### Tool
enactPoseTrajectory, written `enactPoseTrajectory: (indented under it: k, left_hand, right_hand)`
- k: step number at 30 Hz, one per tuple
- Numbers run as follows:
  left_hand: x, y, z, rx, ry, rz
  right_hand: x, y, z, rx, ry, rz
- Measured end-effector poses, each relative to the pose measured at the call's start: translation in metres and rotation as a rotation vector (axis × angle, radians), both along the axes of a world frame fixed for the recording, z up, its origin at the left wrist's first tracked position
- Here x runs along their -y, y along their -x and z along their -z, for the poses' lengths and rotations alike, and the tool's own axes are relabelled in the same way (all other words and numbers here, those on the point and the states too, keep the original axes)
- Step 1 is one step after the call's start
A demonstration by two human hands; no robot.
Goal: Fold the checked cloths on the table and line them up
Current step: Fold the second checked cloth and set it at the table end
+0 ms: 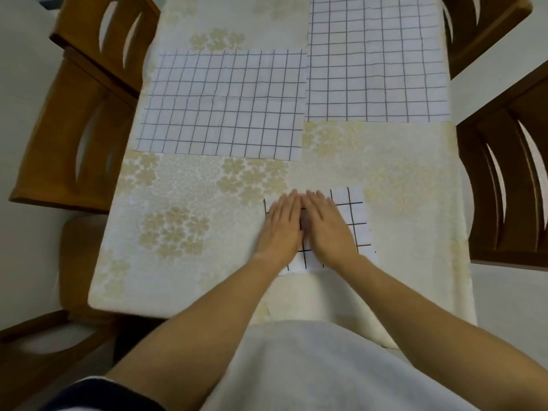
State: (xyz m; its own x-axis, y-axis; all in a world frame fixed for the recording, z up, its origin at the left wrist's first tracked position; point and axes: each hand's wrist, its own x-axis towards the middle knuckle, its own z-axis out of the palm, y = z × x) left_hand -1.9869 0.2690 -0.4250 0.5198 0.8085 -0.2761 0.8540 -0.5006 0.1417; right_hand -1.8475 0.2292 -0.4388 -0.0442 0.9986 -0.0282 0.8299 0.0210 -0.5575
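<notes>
beyond both flat hands (pixel 308 229), two unfolded cloths (pixel 225 105) lie touching.

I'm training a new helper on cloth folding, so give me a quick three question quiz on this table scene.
1. True or false: both hands lie flat on the folded cloth.
2. How many checked cloths lie unfolded further back?
3. Which unfolded cloth reaches farther from the person: A, the left cloth, or B, the right cloth?

Key
1. True: the left hand and right hand rest palm down, side by side.
2. Two.
3. B.
</notes>
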Motion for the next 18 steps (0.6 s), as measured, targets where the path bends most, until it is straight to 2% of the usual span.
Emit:
enactPoseTrajectory:
  k: [2,7,12,18]
  left_hand:
    - [0.005,0.001,0.012,-0.049,0.07,0.031]
    - [-0.013,0.008,0.0,0.039,0.31,0.028]
    - [-0.021,0.017,-0.009,-0.013,0.356,0.01]
    - [-0.022,0.04,-0.017,-0.265,0.292,-0.013]
  right_hand:
    - [0.003,0.007,0.01,0.093,0.081,-0.056]
    - [0.013,-0.012,0.019,0.284,0.122,-0.057]
    - [0.013,-0.035,0.019,0.343,0.195,0.1]
    - [0.01,-0.057,0.014,0.33,0.278,0.207]
